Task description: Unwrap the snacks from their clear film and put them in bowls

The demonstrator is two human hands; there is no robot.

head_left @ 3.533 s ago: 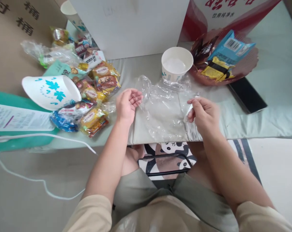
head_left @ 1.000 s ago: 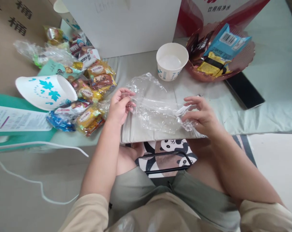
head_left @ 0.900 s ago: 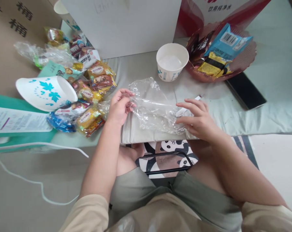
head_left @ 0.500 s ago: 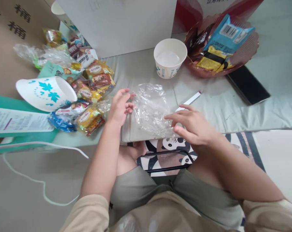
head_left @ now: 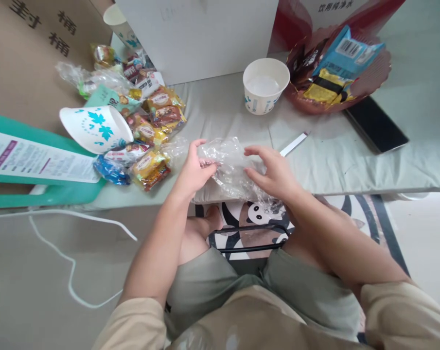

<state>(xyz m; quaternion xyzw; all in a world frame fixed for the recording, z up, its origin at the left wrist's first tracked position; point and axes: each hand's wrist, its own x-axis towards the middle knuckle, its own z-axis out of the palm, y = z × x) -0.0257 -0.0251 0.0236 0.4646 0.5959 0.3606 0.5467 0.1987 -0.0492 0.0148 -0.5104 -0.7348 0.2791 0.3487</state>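
Your left hand point(head_left: 192, 170) and right hand point(head_left: 274, 172) both pinch the crumpled clear plastic bag point(head_left: 232, 163) between them, fingers closed on it; white strip point(head_left: 293, 144) just beyond right hand.

The desk point(head_left: 351, 160) carries a paper bowl point(head_left: 266, 85), a white strip point(head_left: 293, 144), a black phone point(head_left: 376, 130) (far right), and snack packets point(head_left: 150, 146) left.
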